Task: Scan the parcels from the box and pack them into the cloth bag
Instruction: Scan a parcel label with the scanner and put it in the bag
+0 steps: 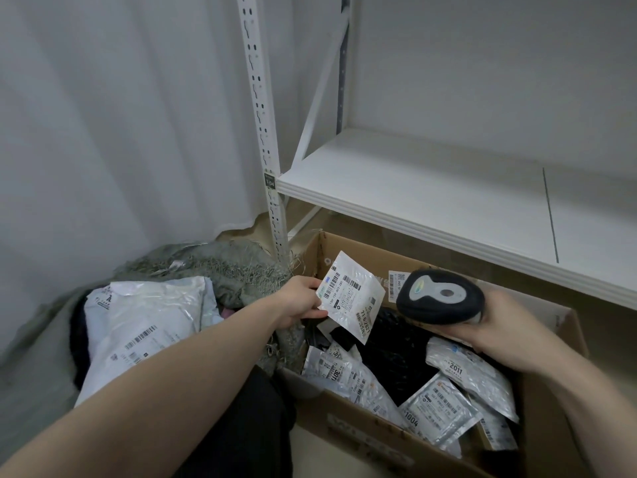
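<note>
My left hand pinches a small white parcel by its left edge, label side up, above the box's near left corner. My right hand grips a black barcode scanner just right of that parcel, its head turned toward the label. Below them stands an open cardboard box holding several silver and black parcels. The grey-green cloth bag lies open at the left, with a large white parcel inside.
A white metal shelf juts out above the box's far side, its upright post between bag and box. A white curtain hangs behind the bag. My dark trouser leg sits at the bottom centre.
</note>
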